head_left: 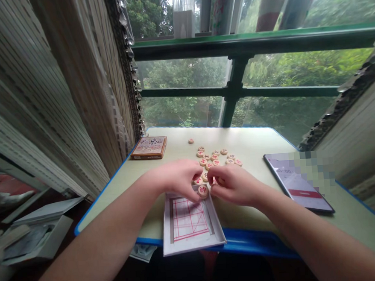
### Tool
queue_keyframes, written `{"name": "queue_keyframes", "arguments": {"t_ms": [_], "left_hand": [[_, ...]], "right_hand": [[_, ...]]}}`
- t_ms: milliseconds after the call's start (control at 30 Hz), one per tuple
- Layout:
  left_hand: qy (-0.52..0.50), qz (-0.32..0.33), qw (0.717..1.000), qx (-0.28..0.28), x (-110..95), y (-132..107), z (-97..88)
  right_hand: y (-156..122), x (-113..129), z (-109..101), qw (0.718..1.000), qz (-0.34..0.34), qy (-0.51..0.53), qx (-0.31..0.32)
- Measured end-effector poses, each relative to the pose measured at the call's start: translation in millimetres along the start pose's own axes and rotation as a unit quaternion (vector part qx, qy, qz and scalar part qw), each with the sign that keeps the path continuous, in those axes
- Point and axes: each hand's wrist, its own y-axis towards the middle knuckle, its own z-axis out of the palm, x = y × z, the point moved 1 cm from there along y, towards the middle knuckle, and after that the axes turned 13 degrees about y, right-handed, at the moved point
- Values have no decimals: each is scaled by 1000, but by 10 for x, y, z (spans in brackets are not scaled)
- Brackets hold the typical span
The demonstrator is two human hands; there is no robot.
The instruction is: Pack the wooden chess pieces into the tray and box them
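Observation:
My left hand [182, 179] is over the far end of an open white box tray [167, 240], its thumb and fingers curved around a round wooden Chinese chess piece [203, 191] with a red character. Close beside it, my right hand [233, 183] has its fingers curled over the table. A wooden piece shows partly between its thumb and fingers; the rest is hidden. Inside the tray lies a folded paper board [189, 219] with red grid lines. Just beyond both hands, several loose chess pieces [215, 157] with red or dark characters are scattered on the table.
One piece [191, 141] lies apart near the table's [248, 142] far side. A printed box lid [149, 148] is at the back left. A tablet [296, 184] lies on the right. The tray overhangs the blue front edge. A window and curtains surround the table.

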Motion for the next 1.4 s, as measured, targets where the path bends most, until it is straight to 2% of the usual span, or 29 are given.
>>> {"name": "queue_keyframes", "arguments": {"t_ms": [133,533,1267,1400], "left_hand": [[22,-6,1000,-5,-26,16,28],[3,-6,1000,-11,-20,38,47],[-50,9,999,-4,-61,37,5],[-32,-8,999,4,-6,3,-28]], "right_hand": [[5,-5,10,1000,-4,-6,-18],[11,5,24,1000,0,-26,-4],[2,33,33,998,-15,56,12],[-10,-27,25,992,-33,117,-37]]}}
